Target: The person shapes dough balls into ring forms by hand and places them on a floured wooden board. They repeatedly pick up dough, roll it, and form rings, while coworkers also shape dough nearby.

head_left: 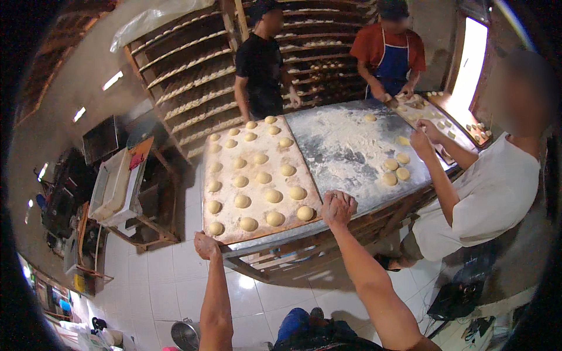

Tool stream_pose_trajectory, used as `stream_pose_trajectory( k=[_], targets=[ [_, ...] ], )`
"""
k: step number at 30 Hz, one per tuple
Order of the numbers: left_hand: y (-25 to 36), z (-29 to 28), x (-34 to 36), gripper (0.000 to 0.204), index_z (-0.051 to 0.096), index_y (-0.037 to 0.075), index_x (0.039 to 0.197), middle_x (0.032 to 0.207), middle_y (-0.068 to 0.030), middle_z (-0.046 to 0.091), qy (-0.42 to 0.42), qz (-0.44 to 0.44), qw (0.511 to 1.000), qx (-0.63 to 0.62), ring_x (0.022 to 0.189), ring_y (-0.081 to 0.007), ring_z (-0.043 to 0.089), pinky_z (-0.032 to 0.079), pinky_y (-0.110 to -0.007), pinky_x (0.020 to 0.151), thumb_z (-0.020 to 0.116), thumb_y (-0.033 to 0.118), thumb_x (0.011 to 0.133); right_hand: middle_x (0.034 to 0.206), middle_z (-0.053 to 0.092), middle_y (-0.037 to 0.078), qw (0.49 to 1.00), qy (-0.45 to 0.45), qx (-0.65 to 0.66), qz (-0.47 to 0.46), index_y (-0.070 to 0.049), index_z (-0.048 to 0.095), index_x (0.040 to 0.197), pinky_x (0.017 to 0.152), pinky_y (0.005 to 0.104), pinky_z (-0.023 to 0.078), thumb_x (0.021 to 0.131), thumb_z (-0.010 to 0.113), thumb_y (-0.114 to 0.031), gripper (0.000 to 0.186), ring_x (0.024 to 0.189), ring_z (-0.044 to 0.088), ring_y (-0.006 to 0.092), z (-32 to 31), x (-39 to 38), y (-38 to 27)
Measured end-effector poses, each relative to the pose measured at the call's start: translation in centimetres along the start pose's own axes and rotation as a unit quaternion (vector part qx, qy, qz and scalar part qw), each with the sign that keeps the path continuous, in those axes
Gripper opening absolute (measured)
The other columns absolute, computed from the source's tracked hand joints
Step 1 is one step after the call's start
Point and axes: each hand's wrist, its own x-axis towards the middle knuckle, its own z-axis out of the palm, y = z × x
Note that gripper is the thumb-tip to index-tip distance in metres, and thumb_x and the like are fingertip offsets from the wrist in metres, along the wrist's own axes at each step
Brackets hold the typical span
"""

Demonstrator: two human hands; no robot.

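Bare forearms (381, 298) rise from the lower edge of the head view. The left hand (206, 245) grips the near left corner of a floured tray (228, 193); the right hand (339, 208) is curled at its near right corner, whether gripping I cannot tell. Dough balls (273, 196) sit in rows beyond and between both hands. Dough rounds (390, 178) lie on the floury counter (369, 194), right of and beyond the right hand.
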Motion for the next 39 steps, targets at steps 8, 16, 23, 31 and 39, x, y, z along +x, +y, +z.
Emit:
stream_pose_trajectory(
  k=[8, 16, 23, 31, 39],
  targets=[
    [-0.5, 0.8, -0.1, 0.043, 0.062, 0.007, 0.100, 0.101, -0.0137, 0.066, 0.029, 0.042, 0.998, 0.049, 0.091, -0.0362, 0.063, 0.047, -0.048, 0.080, 0.032, 0.038, 0.100, 0.104, 0.065, 0.010, 1.000, 0.000, -0.006, 0.027, -0.004, 0.071, 0.090, 0.100, 0.0432, 0.030, 0.095, 0.042, -0.035, 0.043, 0.103, 0.053, 0.0282, 0.9, 0.1, 0.3],
    [-0.7, 1.1, -0.2, 0.038, 0.060, 0.005, 0.095, 0.096, -0.0156, 0.065, 0.062, 0.084, 0.993, 0.060, 0.088, -0.0374, 0.062, 0.047, -0.050, 0.077, 0.039, 0.037, 0.098, 0.105, 0.065, 0.008, 0.999, -0.016, -0.028, 0.027, -0.004, 0.070, 0.096, 0.099, 0.0429, 0.033, 0.096, 0.042, -0.036, 0.042, 0.104, 0.053, 0.0273, 1.0, 0.1, 0.5],
    [-0.8, 1.0, -0.1, 0.034, 0.059, 0.008, 0.097, 0.100, -0.0146, 0.063, 0.033, 0.081, 0.993, 0.080, 0.091, -0.0348, 0.061, 0.046, -0.048, 0.078, 0.039, 0.035, 0.098, 0.105, 0.065, 0.009, 0.999, -0.012, -0.027, 0.026, -0.007, 0.068, 0.100, 0.100, 0.0430, 0.032, 0.094, 0.047, -0.034, 0.035, 0.106, 0.054, 0.0271, 1.7, -0.1, 0.5],
    [0.2, -0.2, -1.1, 0.034, 0.059, 0.007, 0.102, 0.105, -0.0146, 0.061, 0.019, 0.085, 0.995, 0.052, 0.102, -0.0345, 0.057, 0.038, -0.050, 0.087, 0.038, 0.034, 0.096, 0.109, 0.064, 0.011, 0.999, -0.017, -0.044, 0.017, -0.005, 0.068, 0.100, 0.099, 0.0452, 0.032, 0.096, 0.042, -0.039, 0.043, 0.110, 0.054, 0.0294, 1.8, 0.0, 0.3],
    [0.6, -1.0, -1.0, 0.048, 0.062, 0.007, 0.101, 0.104, -0.0140, 0.063, -0.007, 0.089, 0.995, 0.045, 0.099, -0.0330, 0.059, 0.039, -0.047, 0.088, 0.058, 0.051, 0.082, 0.107, 0.064, 0.010, 0.999, 0.013, -0.044, 0.009, -0.005, 0.068, 0.098, 0.099, 0.0445, 0.033, 0.095, 0.046, -0.037, 0.039, 0.107, 0.055, 0.0288, 1.8, -0.2, 0.1]
  ],
)
